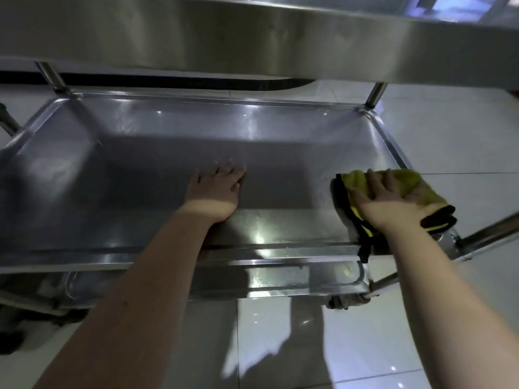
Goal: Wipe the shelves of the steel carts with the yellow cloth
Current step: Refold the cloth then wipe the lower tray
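Note:
The middle shelf (157, 153) of a steel cart fills the head view, a shallow tray with a raised rim. My left hand (214, 189) lies flat on it near the centre, fingers straight, holding nothing. My right hand (393, 200) presses flat on the yellow cloth (404, 181) at the shelf's near right corner. The cloth is folded, with a black edge that hangs over the front rim.
The cart's top shelf (252, 32) overhangs close above. A lower shelf (280, 279) shows beneath the front rim. Upright posts (376, 94) stand at the back corners, and a handle bar (491, 234) juts out to the right. Glossy white floor tiles (449, 130) surround the cart.

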`<act>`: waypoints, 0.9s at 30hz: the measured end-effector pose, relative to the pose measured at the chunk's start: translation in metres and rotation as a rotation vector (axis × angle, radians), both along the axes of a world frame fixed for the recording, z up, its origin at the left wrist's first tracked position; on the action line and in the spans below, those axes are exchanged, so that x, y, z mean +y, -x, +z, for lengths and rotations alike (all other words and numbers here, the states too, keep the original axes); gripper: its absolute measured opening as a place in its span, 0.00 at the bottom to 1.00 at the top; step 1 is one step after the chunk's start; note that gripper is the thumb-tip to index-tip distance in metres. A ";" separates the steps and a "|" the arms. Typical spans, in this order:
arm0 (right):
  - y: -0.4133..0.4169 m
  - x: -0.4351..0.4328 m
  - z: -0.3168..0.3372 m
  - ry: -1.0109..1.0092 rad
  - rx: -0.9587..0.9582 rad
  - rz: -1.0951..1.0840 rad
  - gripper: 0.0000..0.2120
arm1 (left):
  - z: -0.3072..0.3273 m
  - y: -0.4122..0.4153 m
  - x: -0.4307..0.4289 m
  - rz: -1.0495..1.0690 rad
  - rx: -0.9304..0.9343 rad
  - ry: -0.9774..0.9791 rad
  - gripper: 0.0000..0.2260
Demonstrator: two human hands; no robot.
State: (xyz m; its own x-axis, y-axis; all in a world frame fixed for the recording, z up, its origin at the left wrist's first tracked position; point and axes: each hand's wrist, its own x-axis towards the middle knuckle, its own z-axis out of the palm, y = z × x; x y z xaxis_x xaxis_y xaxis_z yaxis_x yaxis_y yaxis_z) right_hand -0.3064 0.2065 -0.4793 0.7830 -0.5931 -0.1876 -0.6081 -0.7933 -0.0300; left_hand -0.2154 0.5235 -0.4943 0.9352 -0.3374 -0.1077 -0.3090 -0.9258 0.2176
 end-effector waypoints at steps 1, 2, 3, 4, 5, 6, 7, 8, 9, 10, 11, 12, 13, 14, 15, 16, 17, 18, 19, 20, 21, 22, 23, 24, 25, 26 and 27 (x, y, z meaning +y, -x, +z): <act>-0.002 0.015 -0.001 -0.002 -0.012 0.016 0.42 | -0.001 0.001 0.000 0.002 -0.002 -0.006 0.22; -0.005 0.035 -0.002 -0.019 -0.033 0.058 0.41 | -0.002 0.002 -0.001 0.001 -0.008 -0.013 0.22; -0.008 0.059 -0.004 -0.039 -0.049 0.126 0.40 | -0.003 0.002 0.000 0.000 -0.013 -0.021 0.22; -0.010 0.087 -0.007 -0.049 -0.052 0.210 0.38 | -0.002 0.002 0.000 0.000 -0.017 -0.026 0.22; -0.011 0.117 -0.009 -0.045 -0.051 0.303 0.37 | -0.001 0.002 0.000 0.002 -0.018 -0.028 0.22; -0.010 0.145 -0.011 -0.031 -0.058 0.397 0.37 | -0.001 0.003 0.001 0.004 -0.015 -0.023 0.22; -0.007 0.167 -0.013 -0.020 -0.074 0.478 0.36 | 0.001 0.003 0.002 0.004 -0.005 -0.011 0.22; -0.005 0.181 -0.013 -0.020 -0.095 0.533 0.36 | 0.002 0.004 0.003 0.001 0.012 0.004 0.22; -0.004 0.186 -0.012 -0.031 -0.114 0.558 0.35 | 0.005 0.005 0.003 -0.003 0.028 0.013 0.22; -0.004 0.183 -0.011 -0.048 -0.131 0.563 0.35 | 0.008 0.007 0.003 -0.008 0.036 0.009 0.22; -0.003 0.176 -0.010 -0.060 -0.141 0.560 0.34 | 0.012 0.009 0.001 -0.013 0.027 -0.010 0.21; -0.001 0.166 -0.009 -0.066 -0.139 0.555 0.35 | 0.017 0.011 -0.001 -0.020 0.002 -0.038 0.21; 0.001 0.156 -0.008 -0.065 -0.131 0.550 0.35 | 0.022 0.014 -0.005 -0.025 -0.029 -0.064 0.21; 0.003 0.145 -0.006 -0.061 -0.121 0.544 0.36 | 0.026 0.019 -0.010 -0.031 -0.049 -0.073 0.21; 0.006 0.134 -0.006 -0.056 -0.113 0.535 0.37 | 0.029 0.026 -0.017 -0.044 -0.050 -0.066 0.22; 0.010 0.122 -0.005 -0.053 -0.109 0.517 0.38 | 0.029 0.035 -0.024 -0.070 -0.038 -0.050 0.22; 0.015 0.107 -0.005 -0.056 -0.110 0.483 0.39 | 0.027 0.045 -0.031 -0.104 -0.022 -0.039 0.23; 0.019 0.090 -0.006 -0.062 -0.114 0.437 0.40 | 0.022 0.055 -0.037 -0.134 -0.014 -0.037 0.24; 0.024 0.070 -0.006 -0.068 -0.113 0.386 0.40 | 0.016 0.065 -0.041 -0.155 -0.021 -0.044 0.24; 0.029 0.048 -0.007 -0.068 -0.106 0.336 0.41 | 0.010 0.071 -0.044 -0.163 -0.044 -0.053 0.24; 0.036 0.027 -0.006 -0.064 -0.095 0.287 0.42 | 0.004 0.074 -0.045 -0.158 -0.078 -0.060 0.24; 0.042 0.007 -0.005 -0.063 -0.085 0.234 0.42 | 0.000 0.076 -0.045 -0.147 -0.115 -0.060 0.24; 0.048 -0.009 -0.004 -0.067 -0.082 0.177 0.43 | -0.003 0.076 -0.045 -0.134 -0.150 -0.049 0.24; 0.053 -0.021 -0.003 -0.070 -0.085 0.122 0.45 | -0.006 0.076 -0.043 -0.122 -0.185 -0.028 0.24; 0.057 -0.026 -0.002 -0.062 -0.084 0.078 0.46 | -0.007 0.076 -0.042 -0.113 -0.215 -0.001 0.24; 0.058 -0.025 -0.003 -0.040 -0.074 0.055 0.47 | -0.008 0.076 -0.041 -0.109 -0.237 0.028 0.25; 0.058 -0.019 -0.003 -0.018 -0.060 0.051 0.47 | -0.008 0.078 -0.039 -0.109 -0.255 0.057 0.25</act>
State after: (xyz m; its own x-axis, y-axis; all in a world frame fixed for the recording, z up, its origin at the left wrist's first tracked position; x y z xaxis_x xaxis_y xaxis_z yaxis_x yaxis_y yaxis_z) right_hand -0.3641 0.1876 -0.4826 0.8221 -0.5493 -0.1494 -0.5638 -0.8220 -0.0801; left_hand -0.2934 0.4844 -0.5025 0.8876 -0.4360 0.1485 -0.4573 -0.8727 0.1712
